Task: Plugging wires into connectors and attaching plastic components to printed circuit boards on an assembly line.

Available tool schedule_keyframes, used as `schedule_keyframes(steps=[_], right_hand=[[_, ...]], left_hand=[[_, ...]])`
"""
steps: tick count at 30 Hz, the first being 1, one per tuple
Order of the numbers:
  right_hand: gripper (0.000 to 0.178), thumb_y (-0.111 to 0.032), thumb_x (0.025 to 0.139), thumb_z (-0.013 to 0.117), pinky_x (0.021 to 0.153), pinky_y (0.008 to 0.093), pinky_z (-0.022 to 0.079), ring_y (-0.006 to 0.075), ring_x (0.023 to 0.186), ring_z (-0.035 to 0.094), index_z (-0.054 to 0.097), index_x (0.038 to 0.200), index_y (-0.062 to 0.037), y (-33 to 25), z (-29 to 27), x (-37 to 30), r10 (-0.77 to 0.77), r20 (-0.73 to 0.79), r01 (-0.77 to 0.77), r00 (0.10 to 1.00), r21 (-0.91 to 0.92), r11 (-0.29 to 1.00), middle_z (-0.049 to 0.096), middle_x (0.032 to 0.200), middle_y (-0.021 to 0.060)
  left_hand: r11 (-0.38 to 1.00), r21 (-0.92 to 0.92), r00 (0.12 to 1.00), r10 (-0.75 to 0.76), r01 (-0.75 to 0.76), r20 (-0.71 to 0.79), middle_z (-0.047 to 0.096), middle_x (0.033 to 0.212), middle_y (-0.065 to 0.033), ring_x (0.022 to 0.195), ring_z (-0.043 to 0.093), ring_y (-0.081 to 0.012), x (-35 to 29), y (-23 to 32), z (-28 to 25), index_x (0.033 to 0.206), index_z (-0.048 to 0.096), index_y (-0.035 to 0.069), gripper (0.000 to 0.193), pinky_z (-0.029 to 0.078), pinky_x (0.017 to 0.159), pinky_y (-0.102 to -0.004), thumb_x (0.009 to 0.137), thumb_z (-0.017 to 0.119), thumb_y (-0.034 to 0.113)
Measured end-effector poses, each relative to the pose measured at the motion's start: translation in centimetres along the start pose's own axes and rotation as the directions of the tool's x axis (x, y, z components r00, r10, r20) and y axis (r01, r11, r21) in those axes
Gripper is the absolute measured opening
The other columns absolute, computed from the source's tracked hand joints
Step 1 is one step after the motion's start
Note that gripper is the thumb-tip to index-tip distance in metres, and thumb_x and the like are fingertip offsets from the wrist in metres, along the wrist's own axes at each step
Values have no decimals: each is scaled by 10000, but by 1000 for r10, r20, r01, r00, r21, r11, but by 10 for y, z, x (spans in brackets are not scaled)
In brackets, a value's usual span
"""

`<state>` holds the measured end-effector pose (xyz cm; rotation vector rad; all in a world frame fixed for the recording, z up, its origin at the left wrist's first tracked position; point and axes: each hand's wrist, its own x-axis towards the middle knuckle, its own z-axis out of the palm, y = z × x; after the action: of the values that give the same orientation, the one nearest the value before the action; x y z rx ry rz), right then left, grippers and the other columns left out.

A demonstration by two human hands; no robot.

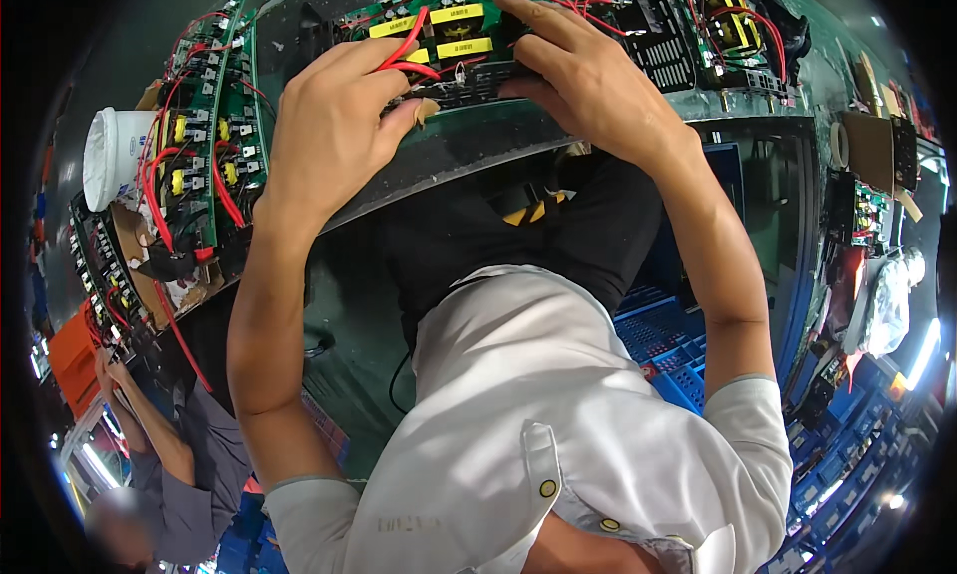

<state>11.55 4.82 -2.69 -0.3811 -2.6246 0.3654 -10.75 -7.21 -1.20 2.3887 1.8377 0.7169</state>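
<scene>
Circuit board (455, 32) on the bench (459, 153), seen from above: the board lies at the top middle of the view, in front of the person, between the two hands. Its long axis runs left to right, rising slightly toward the right and roughly following the near edge of the bench; one long side faces the person and the other faces away, close to the rim of the view. The component side is uppermost, with labelled yellow blocks (465, 48) set lengthwise along the same axis. A dark slotted strip (474, 82) borders the near long side. Thick red wires (417, 39) rise from the left half and bend over it, beside the fingers of the left hand (334, 125), which is curled, its thumb near the strip and a small tan piece (427, 109) at the thumb tip; whether it grips anything cannot be told. The right hand (593, 75) is spread wide over the right part, forefinger toward the far side and thumb at the near strip; the firmness of its hold cannot be told. To the right, a black slotted panel (666, 40) adjoins this part, whether joined or separate being unclear, and beyond it stands a second board (733, 25). At left, upright green boards (225, 100) limit sideways room, leaving a bare band of bench before the left hand. A further bare strip separates the board from the near edge.
</scene>
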Motion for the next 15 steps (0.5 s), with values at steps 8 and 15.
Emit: schedule_keyframes(steps=[8,15], right_hand=[[241,-125,840,694,1053,511,403,468,1239,479,528,936,22,2,-13,6,30,137,-44,990,97,994,487,1357,302],[182,-106,850,680,964,482,463,412,1086,581,564,928,10,1,-9,13,-36,14,36,999,57,998,596,1212,252]], left_hand=[[1000,20,1000,-16,16,-19,694,1038,-91,935,655,-291,1,1,2,811,697,-2,192,527,804,-399,731,797,141],[999,45,1000,-25,25,-6,694,1042,-89,905,651,-290,0,-3,0,810,695,-1,203,522,790,-402,738,794,161]])
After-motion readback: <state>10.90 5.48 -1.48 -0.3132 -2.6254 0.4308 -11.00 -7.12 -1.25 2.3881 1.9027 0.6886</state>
